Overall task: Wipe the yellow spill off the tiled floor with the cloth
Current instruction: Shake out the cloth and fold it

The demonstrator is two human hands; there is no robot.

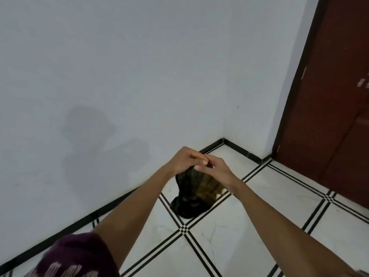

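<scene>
presently left hand (pixel 183 159) and right hand (pixel 216 169) pinch the cloth (pixel 191 196) top, fingers clenched on it; it hangs over the tiled floor (pixel 229 240), probably for refolding.

No text, label, brand, number or sign can be read. The sleeve (pixel 79 254) at the lower left of the frame bears a row of pale marks, too blurred to tell whether they are letters.
</scene>
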